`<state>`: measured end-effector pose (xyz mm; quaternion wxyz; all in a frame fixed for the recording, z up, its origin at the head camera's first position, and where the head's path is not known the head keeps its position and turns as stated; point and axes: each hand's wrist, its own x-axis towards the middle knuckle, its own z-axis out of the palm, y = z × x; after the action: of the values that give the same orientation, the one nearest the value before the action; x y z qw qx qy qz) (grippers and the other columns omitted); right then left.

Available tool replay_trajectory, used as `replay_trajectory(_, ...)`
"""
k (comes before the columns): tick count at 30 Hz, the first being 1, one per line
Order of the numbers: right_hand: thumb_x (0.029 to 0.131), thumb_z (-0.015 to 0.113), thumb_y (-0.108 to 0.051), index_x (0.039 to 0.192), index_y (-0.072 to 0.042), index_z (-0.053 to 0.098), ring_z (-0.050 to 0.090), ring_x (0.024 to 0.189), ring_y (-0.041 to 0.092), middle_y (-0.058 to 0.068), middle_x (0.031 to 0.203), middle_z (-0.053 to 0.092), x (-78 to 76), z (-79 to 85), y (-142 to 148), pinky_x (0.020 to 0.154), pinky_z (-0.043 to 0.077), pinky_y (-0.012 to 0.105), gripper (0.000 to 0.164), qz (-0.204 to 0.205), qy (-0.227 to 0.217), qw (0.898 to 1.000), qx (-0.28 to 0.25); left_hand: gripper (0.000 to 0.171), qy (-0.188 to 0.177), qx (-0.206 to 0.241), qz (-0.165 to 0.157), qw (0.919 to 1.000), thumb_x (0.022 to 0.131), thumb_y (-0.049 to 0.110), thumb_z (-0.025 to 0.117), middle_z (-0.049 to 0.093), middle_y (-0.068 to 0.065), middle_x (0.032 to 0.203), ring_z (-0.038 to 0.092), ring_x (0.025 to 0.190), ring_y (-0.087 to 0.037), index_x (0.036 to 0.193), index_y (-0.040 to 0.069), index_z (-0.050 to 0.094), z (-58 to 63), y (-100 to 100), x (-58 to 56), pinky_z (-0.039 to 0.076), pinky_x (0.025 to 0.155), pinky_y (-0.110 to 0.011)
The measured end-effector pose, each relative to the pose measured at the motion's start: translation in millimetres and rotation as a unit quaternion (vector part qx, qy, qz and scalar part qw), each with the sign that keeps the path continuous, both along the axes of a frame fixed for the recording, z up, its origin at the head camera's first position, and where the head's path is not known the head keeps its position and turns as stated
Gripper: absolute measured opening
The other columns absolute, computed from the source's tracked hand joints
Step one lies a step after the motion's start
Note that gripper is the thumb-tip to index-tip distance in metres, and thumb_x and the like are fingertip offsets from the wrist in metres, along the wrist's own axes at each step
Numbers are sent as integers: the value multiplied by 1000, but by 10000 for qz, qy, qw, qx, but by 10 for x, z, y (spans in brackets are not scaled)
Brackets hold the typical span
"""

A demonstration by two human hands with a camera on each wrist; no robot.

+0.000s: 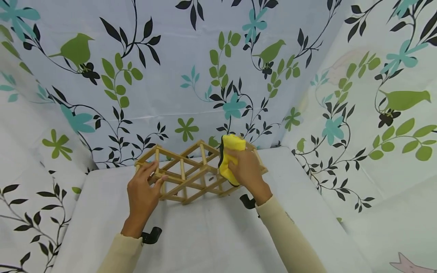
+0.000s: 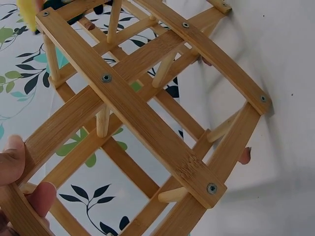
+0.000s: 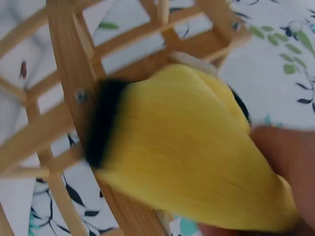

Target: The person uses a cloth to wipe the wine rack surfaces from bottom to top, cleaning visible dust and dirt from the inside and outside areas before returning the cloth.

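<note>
A folding wooden lattice rack (image 1: 184, 170) of crossed slats and round dowels stands on the white-covered table. My left hand (image 1: 145, 189) grips its left end, with the thumb and a finger on a slat (image 2: 59, 130) in the left wrist view. In my right hand (image 1: 247, 168) is a yellow cloth with a black edge (image 1: 232, 155), held against the rack's right part. Seen from the right wrist, the cloth (image 3: 187, 152) lies over a slat and looks blurred; it hides part of the rack. Metal rivets join the slats.
The white table cover (image 1: 205, 239) spreads under and in front of the rack. Behind and at the sides hang sheets (image 1: 164, 87) printed with leaves, flowers and birds. Black wrist straps (image 1: 151, 236) stick out from both wrists.
</note>
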<state>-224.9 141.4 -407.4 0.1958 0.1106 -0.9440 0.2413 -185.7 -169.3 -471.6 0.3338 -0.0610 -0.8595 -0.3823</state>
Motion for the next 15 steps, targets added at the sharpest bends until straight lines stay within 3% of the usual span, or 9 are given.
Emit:
replay_trajectory(4, 87, 73, -7, 130, -22, 68, 67, 90, 38, 20, 114, 72, -312, 67, 20, 75, 56, 51, 46, -606, 965, 9925, -435, 59, -21, -43, -30, 10000, 76, 14, 87, 65, -17, 130, 63, 118, -37, 130, 1, 65, -2, 11, -12, 56, 88, -53)
replay_trajectory(7, 91, 70, -7, 126, -17, 71, 68, 85, 36, 20, 104, 72, -526, -5, -13, 69, 57, 49, 36, -586, 1137, 9918, -23, 59, -24, -49, 23, 10000, 76, 14, 87, 66, -16, 130, 64, 117, -37, 129, 1, 65, 6, 17, -6, 57, 86, -51)
replay_trajectory(9, 96, 65, -10, 117, -14, 74, 68, 79, 34, 17, 94, 71, -618, -96, -74, 64, 58, 46, 23, -381, 871, 9939, 560, 59, -34, -23, 34, 10000, 76, 13, 87, 66, -16, 130, 64, 117, -37, 129, 0, 65, -7, 9, 2, 58, 84, -50)
replay_trajectory(12, 94, 68, -12, 106, -15, 77, 68, 79, 32, 11, 89, 73, -617, -160, -145, 63, 58, 44, 16, -79, -129, 9907, 1352, 59, -59, 14, 29, 10000, 76, 14, 87, 66, -16, 130, 64, 116, -37, 129, 1, 65, -23, 12, 7, 57, 85, -51)
replay_trajectory(14, 88, 72, -12, 109, -19, 78, 68, 89, 31, 8, 98, 75, -559, -125, -142, 70, 58, 44, 23, 24, -753, 9859, 1492, 59, -60, 25, 18, 10000, 76, 13, 87, 66, -17, 129, 64, 116, -37, 129, 1, 65, -30, 21, 8, 57, 85, -52)
replay_trajectory(15, 84, 75, -11, 113, -22, 78, 68, 93, 31, 8, 103, 76, -524, -88, -125, 73, 58, 44, 30, -12, -900, 9872, 1319, 59, -73, 17, 17, 10000, 76, 14, 87, 66, -16, 129, 64, 116, -37, 129, 1, 65, -27, 27, 8, 57, 86, -52)
